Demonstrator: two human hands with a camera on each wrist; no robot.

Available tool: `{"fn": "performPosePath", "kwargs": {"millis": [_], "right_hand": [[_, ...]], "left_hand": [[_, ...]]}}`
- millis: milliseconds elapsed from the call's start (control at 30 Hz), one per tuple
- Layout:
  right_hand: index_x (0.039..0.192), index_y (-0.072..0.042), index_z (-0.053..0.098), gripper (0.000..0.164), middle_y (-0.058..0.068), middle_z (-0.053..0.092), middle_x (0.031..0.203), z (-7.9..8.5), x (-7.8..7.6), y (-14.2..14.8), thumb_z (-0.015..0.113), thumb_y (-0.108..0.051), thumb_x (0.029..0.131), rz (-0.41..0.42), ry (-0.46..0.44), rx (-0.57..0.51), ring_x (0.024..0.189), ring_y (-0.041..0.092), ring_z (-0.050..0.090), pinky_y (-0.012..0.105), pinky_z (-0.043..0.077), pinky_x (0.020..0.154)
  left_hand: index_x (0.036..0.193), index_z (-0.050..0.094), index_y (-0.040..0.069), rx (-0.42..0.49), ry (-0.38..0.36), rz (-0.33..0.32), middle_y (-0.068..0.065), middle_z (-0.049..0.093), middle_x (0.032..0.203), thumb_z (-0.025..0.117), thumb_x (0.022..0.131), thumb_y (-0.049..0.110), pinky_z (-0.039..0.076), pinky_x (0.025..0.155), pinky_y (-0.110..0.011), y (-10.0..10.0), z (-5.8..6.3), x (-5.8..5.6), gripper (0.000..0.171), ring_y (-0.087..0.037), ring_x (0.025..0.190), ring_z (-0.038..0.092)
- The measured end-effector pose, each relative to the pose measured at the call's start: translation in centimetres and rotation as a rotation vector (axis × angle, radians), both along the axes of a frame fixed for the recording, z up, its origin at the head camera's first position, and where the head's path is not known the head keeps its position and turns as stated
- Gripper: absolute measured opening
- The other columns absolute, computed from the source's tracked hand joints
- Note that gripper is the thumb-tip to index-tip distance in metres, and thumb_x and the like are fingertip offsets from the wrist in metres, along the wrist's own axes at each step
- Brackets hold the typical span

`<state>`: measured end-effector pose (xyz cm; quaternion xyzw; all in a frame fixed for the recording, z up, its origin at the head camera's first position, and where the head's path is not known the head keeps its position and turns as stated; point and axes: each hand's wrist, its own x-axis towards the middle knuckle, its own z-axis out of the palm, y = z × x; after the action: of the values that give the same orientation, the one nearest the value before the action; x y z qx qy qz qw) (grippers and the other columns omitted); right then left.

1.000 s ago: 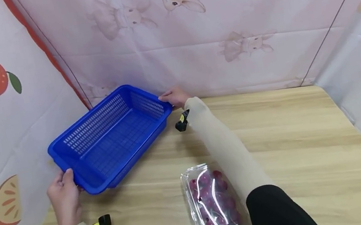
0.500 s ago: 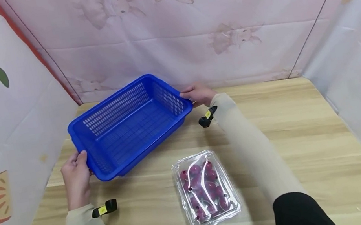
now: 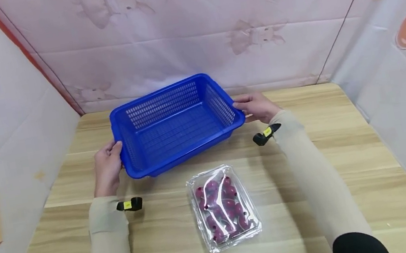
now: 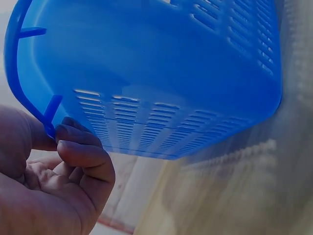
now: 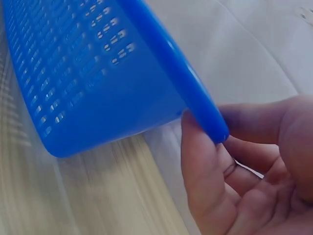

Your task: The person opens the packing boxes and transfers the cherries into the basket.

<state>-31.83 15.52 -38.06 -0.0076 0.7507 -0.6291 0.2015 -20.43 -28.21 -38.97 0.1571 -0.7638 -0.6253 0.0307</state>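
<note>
A blue plastic basket (image 3: pixel 180 134) with slotted sides is held between both hands toward the back of the table; its inside shows nothing in it. At its left end, my left hand (image 3: pixel 107 168) pinches the rim between thumb and curled fingers. The right hand (image 3: pixel 259 107) grips the opposite end's rim, thumb above. In the left wrist view the fingers (image 4: pixel 85 156) curl under the basket's lip. Thumb and finger (image 5: pixel 203 166) pinch the rim in the right wrist view. In front of the basket lies a clear plastic box (image 3: pixel 224 208) of dark red round fruit, touched by neither hand.
The wood-grain table (image 3: pixel 171 248) runs back to a pink rabbit-print curtain (image 3: pixel 183 58). White fruit-print curtains stand at the left (image 3: pixel 28 142) and right (image 3: pixel 393 81). A small black camera sits on each wrist.
Both hands have carried the basket rightward from the left back corner, turning it more square to the back curtain. The head view has shifted too. The fruit box seems to stay in place.
</note>
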Motion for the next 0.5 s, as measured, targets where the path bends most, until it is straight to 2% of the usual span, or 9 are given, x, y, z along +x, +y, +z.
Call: {"fn": "performPosePath", "kwargs": {"millis": [67,167,300,400,500], "right_hand": [[0.146,0.002,0.053,0.046,0.002,0.074,0.099,-0.1,0.5,1.0,0.059,-0.018,0.105,-0.017,-0.006,-0.02,0.078,0.007,0.071,0.024,0.062,0.067],[0.147,0.006,0.049,0.049,-0.003,0.073,0.093,-0.2,1.1,2.2,0.059,-0.018,0.105,-0.04,-0.005,-0.039,0.076,0.005,0.07,0.022,0.06,0.064],[0.147,0.005,0.048,0.048,-0.006,0.072,0.091,-0.5,1.8,3.5,0.058,-0.018,0.106,-0.07,-0.008,-0.047,0.075,0.004,0.069,0.022,0.06,0.063],[0.146,0.004,0.048,0.047,-0.006,0.071,0.093,-0.7,2.2,4.1,0.058,-0.018,0.106,-0.089,-0.021,-0.055,0.075,0.004,0.069,0.022,0.06,0.064],[0.144,0.004,0.046,0.045,-0.006,0.07,0.093,-0.8,2.6,4.4,0.057,-0.017,0.106,-0.11,-0.025,-0.067,0.076,0.004,0.068,0.023,0.061,0.065]], "left_hand": [[0.157,0.04,0.005,-0.023,0.002,-0.026,0.004,0.064,0.109,0.045,0.11,0.035,0.049,0.06,-0.016,0.6,0.1,-1.0,0.056,0.001,0.075,0.058],[0.158,0.039,0.006,-0.031,0.001,-0.069,-0.007,0.064,0.125,0.044,0.111,0.036,0.05,0.064,-0.015,1.3,0.3,-2.6,0.057,0.001,0.083,0.06],[0.16,0.035,0.007,-0.045,-0.023,-0.122,-0.018,0.056,0.149,0.041,0.111,0.038,0.056,0.079,-0.016,2.3,0.5,-4.5,0.058,-0.01,0.108,0.065],[0.159,0.037,0.007,-0.072,-0.039,-0.137,-0.019,0.053,0.154,0.04,0.111,0.038,0.058,0.093,-0.025,2.9,0.6,-5.8,0.057,-0.022,0.124,0.063],[0.158,0.04,0.006,-0.112,-0.047,-0.147,-0.019,0.054,0.153,0.041,0.111,0.038,0.056,0.102,-0.032,3.3,0.6,-6.9,0.056,-0.024,0.128,0.061]]}}
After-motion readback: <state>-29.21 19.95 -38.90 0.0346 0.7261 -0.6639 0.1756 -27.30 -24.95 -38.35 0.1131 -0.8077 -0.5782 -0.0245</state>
